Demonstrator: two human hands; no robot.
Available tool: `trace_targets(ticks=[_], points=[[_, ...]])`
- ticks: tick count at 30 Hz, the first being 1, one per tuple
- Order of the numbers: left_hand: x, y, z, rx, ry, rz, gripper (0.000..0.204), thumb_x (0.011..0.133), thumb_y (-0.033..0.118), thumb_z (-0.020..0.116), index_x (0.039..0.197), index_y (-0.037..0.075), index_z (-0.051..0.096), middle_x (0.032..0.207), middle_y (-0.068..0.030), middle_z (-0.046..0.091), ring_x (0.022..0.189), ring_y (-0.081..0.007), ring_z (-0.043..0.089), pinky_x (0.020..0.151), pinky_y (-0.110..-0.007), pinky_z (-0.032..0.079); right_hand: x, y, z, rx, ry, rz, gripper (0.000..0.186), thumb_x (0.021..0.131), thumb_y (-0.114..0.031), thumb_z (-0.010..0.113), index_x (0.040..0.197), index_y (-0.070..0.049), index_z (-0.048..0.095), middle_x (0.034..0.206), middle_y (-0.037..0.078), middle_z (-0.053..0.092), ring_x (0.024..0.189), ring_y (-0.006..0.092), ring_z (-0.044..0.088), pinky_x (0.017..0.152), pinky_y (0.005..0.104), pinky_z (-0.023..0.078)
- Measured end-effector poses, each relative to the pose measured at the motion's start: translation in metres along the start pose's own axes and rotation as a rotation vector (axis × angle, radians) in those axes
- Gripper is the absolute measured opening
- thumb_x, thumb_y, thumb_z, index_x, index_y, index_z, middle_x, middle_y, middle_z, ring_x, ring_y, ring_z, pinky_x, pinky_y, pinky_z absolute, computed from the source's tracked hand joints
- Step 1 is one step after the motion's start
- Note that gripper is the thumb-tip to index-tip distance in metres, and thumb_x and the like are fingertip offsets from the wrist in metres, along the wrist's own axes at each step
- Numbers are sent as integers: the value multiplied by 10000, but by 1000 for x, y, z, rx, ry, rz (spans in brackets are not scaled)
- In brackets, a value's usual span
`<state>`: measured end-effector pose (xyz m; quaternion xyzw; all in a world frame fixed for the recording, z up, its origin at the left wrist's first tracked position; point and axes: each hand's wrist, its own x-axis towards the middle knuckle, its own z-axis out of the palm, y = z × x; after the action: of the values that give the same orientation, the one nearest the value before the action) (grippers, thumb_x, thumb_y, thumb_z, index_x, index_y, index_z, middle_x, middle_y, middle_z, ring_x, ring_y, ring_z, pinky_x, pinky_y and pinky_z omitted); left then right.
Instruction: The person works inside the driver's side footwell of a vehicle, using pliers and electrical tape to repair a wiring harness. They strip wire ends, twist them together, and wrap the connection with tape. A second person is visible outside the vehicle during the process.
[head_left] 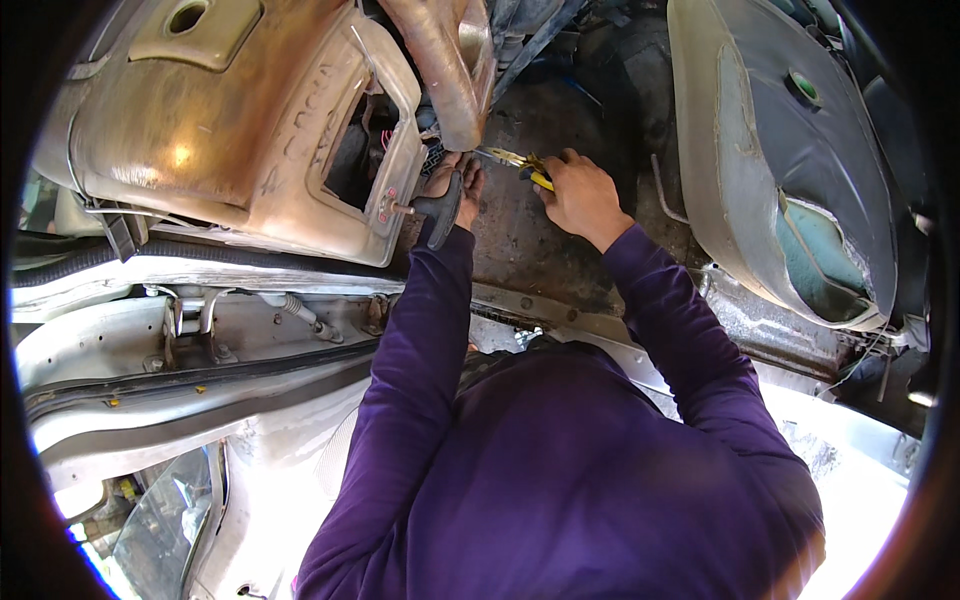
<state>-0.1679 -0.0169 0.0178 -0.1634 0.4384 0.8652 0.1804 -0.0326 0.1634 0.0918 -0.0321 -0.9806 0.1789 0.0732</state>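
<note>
The brown dashboard (270,150) fills the left side, and its square hole (348,150) has hard, straight edges close to the left hand (466,192). A brown post (455,95) hangs down just above both hands. On the right, a torn gray seat (735,150) stands well apart from the right hand (585,198). The dirty floor (535,255) gives open room between the post and the seat. Both arms, in purple sleeves (418,320), reach forward. The right hand bends in at the wrist and grips the yellow pliers (522,165). Their tips point left, near the left fingers and the post's low end. The left hand curls behind a black curved handle (446,212); whether it holds anything, one cannot tell.
</note>
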Motion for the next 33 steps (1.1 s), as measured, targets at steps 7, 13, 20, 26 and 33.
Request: trace_targets(ticks=[7,13,20,26,33], points=[[7,-11,-53,430,53,419,146,975,216,634,1071,108,654,969,-63,710,786,-195,664,764,-331,518,11,7,10,-23,-16,-80,325,910,-235,683,1185,-61,691,1113,181,650,1069,382,634,907,501,522],[14,-19,-64,1146,202,735,149,985,214,597,1005,92,679,956,-90,716,814,-241,685,745,-353,518,31,17,15,136,-249,-82,282,931,-243,672,1134,-52,709,1175,169,658,1114,407,615,922,516,505],[-25,-18,-39,1574,271,1156,153,961,203,612,957,72,691,973,-165,711,875,-302,687,781,-405,529,45,21,9,169,-327,-191,254,926,-230,668,1086,-37,715,1115,204,670,1063,416,624,901,503,504],[-16,-33,-34,402,91,410,95,950,89,636,945,2,675,900,-94,723,731,-183,680,697,-279,541,70,19,24,246,-407,-249,285,926,-250,673,1109,-34,710,1061,238,669,1021,428,632,894,495,495],[-16,-27,-43,421,-10,423,99,977,89,622,957,6,673,908,-60,717,757,-131,664,697,-256,515,87,10,36,239,-319,-388,333,954,-315,662,1146,-49,723,1057,233,675,1021,423,640,897,491,502]])
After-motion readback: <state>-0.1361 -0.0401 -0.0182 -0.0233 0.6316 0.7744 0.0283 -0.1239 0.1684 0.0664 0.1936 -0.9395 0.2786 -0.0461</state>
